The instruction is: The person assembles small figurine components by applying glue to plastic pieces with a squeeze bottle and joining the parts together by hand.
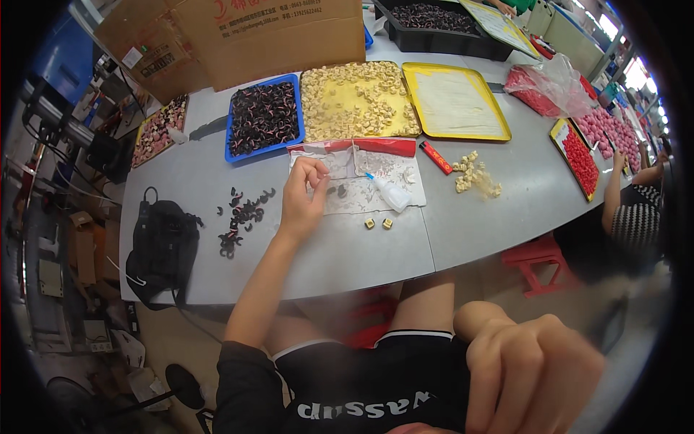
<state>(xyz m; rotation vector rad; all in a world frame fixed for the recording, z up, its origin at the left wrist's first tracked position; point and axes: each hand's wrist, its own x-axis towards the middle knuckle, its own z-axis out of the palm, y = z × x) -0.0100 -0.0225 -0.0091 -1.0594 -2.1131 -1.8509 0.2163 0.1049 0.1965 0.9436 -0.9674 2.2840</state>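
Note:
Over the left edge of a white glue-stained sheet (361, 192), my left hand (303, 195) is raised with its fingers bent toward the thumb. Whatever it pinches, if anything, is too small to make out. My right hand (531, 372) is lifted close to the camera at the lower right, its fingers curled in and their tips hidden. On the sheet lies a white squeeze bottle (392, 194) with a blue tip, beside a few dark curved pieces (340, 190). Two small cream pieces with dark marks (379, 224) sit just in front of the sheet.
Behind the sheet stand a blue tray (228, 130) of dark curved pieces, a yellow tray (325, 130) of cream pieces and another yellow tray (463, 108). Loose dark pieces (242, 220) and a black bag (165, 246) lie left; cream pieces (473, 173) lie right. A co-worker (636, 210) sits far right.

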